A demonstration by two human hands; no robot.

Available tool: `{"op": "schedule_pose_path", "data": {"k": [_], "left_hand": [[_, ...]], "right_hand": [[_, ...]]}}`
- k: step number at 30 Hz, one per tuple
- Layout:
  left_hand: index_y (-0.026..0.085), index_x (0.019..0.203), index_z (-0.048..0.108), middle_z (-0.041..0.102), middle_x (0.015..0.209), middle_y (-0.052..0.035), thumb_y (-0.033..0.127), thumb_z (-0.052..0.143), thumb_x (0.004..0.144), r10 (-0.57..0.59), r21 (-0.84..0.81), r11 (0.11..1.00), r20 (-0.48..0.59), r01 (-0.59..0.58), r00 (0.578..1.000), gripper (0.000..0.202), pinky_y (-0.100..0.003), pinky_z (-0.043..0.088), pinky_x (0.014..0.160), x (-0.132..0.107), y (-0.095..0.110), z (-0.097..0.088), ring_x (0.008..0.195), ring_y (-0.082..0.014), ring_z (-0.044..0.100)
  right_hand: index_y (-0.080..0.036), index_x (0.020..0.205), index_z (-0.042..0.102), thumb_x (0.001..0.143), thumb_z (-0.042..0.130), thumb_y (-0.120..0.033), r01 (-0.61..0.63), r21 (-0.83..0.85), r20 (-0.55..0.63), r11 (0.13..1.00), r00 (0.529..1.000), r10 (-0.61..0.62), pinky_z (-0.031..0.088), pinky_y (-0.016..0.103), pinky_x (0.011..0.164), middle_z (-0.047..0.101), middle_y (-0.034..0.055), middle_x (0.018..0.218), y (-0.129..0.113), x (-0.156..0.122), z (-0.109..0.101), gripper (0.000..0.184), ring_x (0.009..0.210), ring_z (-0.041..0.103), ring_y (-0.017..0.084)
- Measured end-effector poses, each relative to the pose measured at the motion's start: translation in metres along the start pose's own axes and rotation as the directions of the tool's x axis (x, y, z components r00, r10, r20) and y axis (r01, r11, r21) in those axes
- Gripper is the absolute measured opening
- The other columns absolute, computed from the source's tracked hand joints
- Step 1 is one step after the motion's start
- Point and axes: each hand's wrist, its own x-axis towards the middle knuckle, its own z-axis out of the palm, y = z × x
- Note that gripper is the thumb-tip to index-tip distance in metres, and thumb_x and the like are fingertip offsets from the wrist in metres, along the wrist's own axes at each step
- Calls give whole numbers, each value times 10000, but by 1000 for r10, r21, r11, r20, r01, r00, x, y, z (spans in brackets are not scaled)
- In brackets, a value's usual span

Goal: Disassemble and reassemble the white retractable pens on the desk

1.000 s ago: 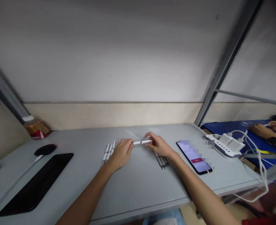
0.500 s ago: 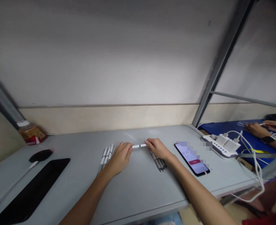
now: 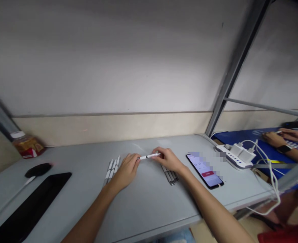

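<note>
A white pen [image 3: 145, 157] with a dark band lies level between my two hands, just above the grey desk. My left hand [image 3: 128, 168] is closed on its left end. With thumb and fingers, my right hand [image 3: 167, 158] pinches the other end, where the tip shows between the fingers. Several white pens [image 3: 111, 170] lie side by side left of my left hand, partly hidden by it. Under my right wrist rest several grey pens [image 3: 169, 176], their upper parts covered by the hand.
A lit phone [image 3: 207, 172] lies right of the pens, near a white power strip [image 3: 233, 157] with plugs and cables. At left are a black tray-like slab [image 3: 34, 206], a black puck [image 3: 38, 169] and a bottle [image 3: 27, 145]. Another person's hands [image 3: 275, 139] work at a blue table.
My right hand has shifted its fingers along the pen, so the pen's right end now shows between them. My left hand keeps its hold. The view has turned slightly.
</note>
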Motion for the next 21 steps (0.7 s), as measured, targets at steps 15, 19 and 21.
{"op": "schedule_pose_path", "data": {"k": [15, 19, 21], "left_hand": [[214, 883, 543, 566, 856, -31, 297, 288, 981, 17, 76, 997, 53, -21, 998, 286, -339, 400, 769, -2, -5, 3, 842, -195, 492], [211, 839, 550, 565, 795, -26, 215, 315, 957, 40, 120, 992, 50, -45, 998, 263, -326, 377, 736, -1, -7, 2, 806, -195, 484], [204, 830, 544, 563, 779, -24, 168, 322, 941, 51, 153, 987, 38, -57, 998, 251, -317, 359, 714, 0, -5, -2, 790, -190, 477]], "right_hand": [[-149, 794, 664, 897, 492, -430, -63, 68, 101, 996, 993, 56, 280, 221, 535, 475, -29, 606, 1, -2, 4, 345, 574, 376, 96], [-142, 729, 613, 910, 446, -452, -105, 111, 140, 988, 986, 90, 263, 222, 523, 411, -34, 593, -5, -3, 4, 396, 566, 350, 94], [-145, 733, 605, 908, 440, -466, -129, 148, 147, 981, 983, 107, 261, 223, 522, 395, -35, 595, -8, -4, 4, 401, 565, 347, 94]]}}
